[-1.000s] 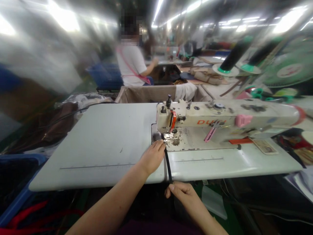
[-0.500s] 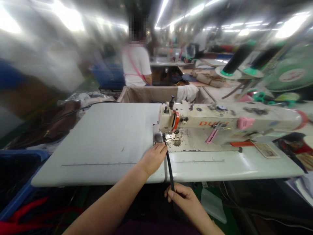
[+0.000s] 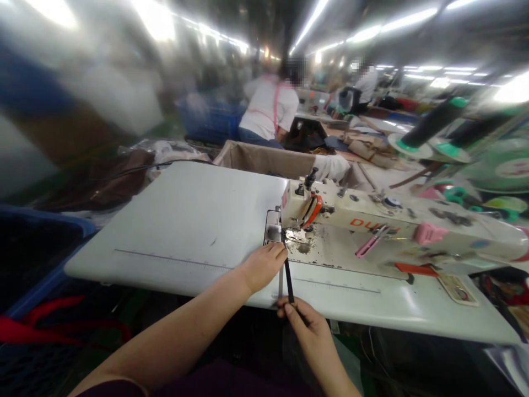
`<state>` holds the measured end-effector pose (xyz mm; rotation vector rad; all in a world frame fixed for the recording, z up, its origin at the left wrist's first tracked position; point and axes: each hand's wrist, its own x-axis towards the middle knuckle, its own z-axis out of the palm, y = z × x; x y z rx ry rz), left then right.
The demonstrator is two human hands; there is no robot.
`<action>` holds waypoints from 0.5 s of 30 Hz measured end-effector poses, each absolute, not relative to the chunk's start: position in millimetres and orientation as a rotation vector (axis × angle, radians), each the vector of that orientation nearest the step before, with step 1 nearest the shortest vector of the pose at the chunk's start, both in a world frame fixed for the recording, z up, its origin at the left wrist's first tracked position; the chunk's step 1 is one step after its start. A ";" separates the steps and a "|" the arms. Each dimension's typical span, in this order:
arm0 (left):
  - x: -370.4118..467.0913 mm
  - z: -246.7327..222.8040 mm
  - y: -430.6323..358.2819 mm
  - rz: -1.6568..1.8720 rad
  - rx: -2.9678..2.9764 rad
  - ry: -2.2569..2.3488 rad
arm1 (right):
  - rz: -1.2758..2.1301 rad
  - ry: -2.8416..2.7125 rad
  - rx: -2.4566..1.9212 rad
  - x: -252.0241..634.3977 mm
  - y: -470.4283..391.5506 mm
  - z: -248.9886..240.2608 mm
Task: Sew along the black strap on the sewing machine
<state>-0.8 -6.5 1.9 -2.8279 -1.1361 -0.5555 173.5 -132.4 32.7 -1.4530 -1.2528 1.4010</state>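
Note:
A narrow black strip (image 3: 289, 281) runs from under the needle area of a white sewing machine (image 3: 343, 212) down past the front edge of the pale table (image 3: 165, 220). My left hand (image 3: 266, 266) lies on the table just in front of the presser foot, its fingers together on the strip's upper part. Below the table's edge, my right hand (image 3: 303, 320) pinches the strip between thumb and fingers. The strip is straight between the two hands. My left fingertips partly hide it beside the metal plate (image 3: 273, 234).
Pink snips (image 3: 370, 242) rest against the machine arm. Behind the table stands a beige fabric-lined bin (image 3: 268, 160), with a person in a white shirt (image 3: 270, 107) beyond. A blue crate (image 3: 78, 220) is at left, thread cones (image 3: 433, 124) at right.
The view has turned and tilted. My right hand has come up nearer the table edge, so less strip shows between my hands. The person behind now bends forward.

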 end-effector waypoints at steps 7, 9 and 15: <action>-0.7 8.4 -7.5 -0.561 -2.856 -1.141 | 1.641 -0.952 -1.360 170.5 -130.4 39.5; -0.7 9.0 -7.5 -0.571 -2.856 -1.143 | 1.677 -0.936 -1.375 169.9 -135.9 34.8; -0.9 8.8 -8.0 -0.556 -2.854 -1.160 | 1.683 -1.009 -1.418 176.0 -151.8 15.8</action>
